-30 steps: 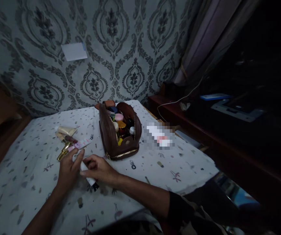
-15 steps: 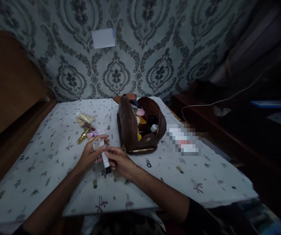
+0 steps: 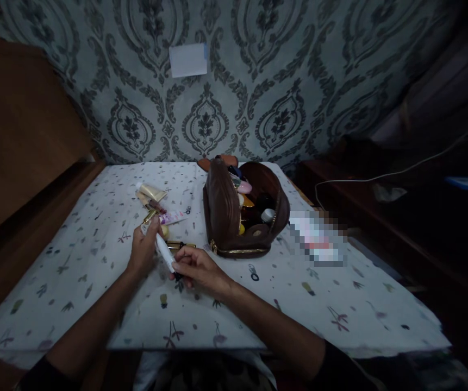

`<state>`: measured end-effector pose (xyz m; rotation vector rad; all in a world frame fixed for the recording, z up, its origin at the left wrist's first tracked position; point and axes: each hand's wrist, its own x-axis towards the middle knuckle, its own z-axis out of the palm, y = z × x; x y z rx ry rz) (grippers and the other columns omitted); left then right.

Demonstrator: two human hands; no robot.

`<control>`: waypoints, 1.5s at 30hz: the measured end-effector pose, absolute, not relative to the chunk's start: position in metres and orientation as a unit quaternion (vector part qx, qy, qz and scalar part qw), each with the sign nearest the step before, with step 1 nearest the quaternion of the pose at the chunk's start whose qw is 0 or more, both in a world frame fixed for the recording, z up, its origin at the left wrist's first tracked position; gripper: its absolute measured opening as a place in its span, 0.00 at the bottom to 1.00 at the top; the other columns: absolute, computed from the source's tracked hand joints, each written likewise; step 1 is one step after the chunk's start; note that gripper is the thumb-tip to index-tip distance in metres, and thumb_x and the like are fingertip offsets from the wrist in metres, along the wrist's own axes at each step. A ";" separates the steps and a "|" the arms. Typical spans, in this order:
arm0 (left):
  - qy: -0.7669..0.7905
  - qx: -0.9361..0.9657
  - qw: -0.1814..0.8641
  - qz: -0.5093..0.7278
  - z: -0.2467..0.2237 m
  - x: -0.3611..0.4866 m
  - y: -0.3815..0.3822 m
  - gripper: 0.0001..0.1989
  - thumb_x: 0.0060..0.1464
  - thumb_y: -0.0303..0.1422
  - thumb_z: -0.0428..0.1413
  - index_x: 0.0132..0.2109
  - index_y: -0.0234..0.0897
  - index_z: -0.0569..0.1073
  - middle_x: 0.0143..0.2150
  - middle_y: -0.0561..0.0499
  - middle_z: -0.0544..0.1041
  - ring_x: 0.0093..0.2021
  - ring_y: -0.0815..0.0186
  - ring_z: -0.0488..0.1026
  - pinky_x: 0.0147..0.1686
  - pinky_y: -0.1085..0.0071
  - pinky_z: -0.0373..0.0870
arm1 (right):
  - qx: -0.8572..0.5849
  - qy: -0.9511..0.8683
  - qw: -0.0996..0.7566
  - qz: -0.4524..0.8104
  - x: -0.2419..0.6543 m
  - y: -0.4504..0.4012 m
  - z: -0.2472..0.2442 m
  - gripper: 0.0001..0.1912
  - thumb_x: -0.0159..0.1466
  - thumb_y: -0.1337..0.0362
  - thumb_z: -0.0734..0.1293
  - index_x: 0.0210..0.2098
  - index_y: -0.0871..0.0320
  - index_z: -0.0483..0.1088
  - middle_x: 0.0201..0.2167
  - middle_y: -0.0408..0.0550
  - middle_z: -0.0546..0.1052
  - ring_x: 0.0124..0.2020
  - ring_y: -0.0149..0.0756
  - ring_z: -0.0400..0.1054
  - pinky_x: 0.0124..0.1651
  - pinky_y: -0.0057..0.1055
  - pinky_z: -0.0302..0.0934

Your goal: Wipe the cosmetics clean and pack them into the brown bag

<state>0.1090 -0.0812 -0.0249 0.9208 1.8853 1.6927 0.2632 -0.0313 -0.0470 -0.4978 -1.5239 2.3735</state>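
Note:
A slim white tube (image 3: 164, 253) with a black cap slants between my two hands above the table. My left hand (image 3: 141, 251) pinches its far end, thumb on top. My right hand (image 3: 201, 270) has its fingers closed around the lower end by the black cap. Just beyond the hands lie gold-coloured cosmetic tubes (image 3: 180, 246), a white and purple tube (image 3: 173, 216) and a cream-coloured tube (image 3: 152, 191). To the right stands an unzipped brown cosmetic bag (image 3: 221, 217), packed with bottles and jars, among them a white-capped one (image 3: 268, 216).
A patterned white cloth (image 3: 95, 244) covers the table. A blurred-out item (image 3: 319, 239) lies right of the bag. Wooden furniture (image 3: 22, 130) borders the left side, and a pale cable (image 3: 364, 180) runs over the dark surface at right.
My hands have drawn apart along the white tube, the left towards its far end, baring more of it. A gold-coloured tube now shows beyond them. The whole view has shifted slightly.

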 end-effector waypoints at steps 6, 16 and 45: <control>0.601 0.326 0.353 0.639 -0.022 0.127 -0.080 0.28 0.54 0.58 0.51 0.49 0.39 0.66 0.25 0.58 0.70 0.16 0.72 0.61 0.14 0.75 0.59 | -0.189 -0.490 0.181 0.831 0.261 -0.029 -0.047 0.26 0.48 0.45 0.76 0.31 0.59 0.66 0.23 0.39 0.75 0.16 0.23 0.65 0.19 0.21 0.54; 0.506 0.398 0.471 0.603 -0.024 0.138 -0.090 0.27 0.52 0.47 0.61 0.54 0.36 0.69 0.35 0.49 0.79 0.17 0.71 0.68 0.18 0.72 0.69 | -0.244 -0.466 0.232 0.818 0.258 -0.026 -0.050 0.31 0.44 0.39 0.75 0.29 0.60 0.68 0.19 0.37 0.70 0.16 0.27 0.67 0.18 0.23 0.57; 0.451 0.480 0.646 0.385 -0.019 0.108 -0.095 0.28 0.49 0.58 0.57 0.33 0.34 0.73 0.15 0.52 0.70 0.12 0.73 0.59 0.13 0.76 0.55 | -0.134 -0.546 0.343 0.752 0.274 -0.027 -0.033 0.20 0.60 0.51 0.70 0.42 0.60 0.76 0.18 0.37 0.64 0.18 0.23 0.54 0.21 0.23 0.46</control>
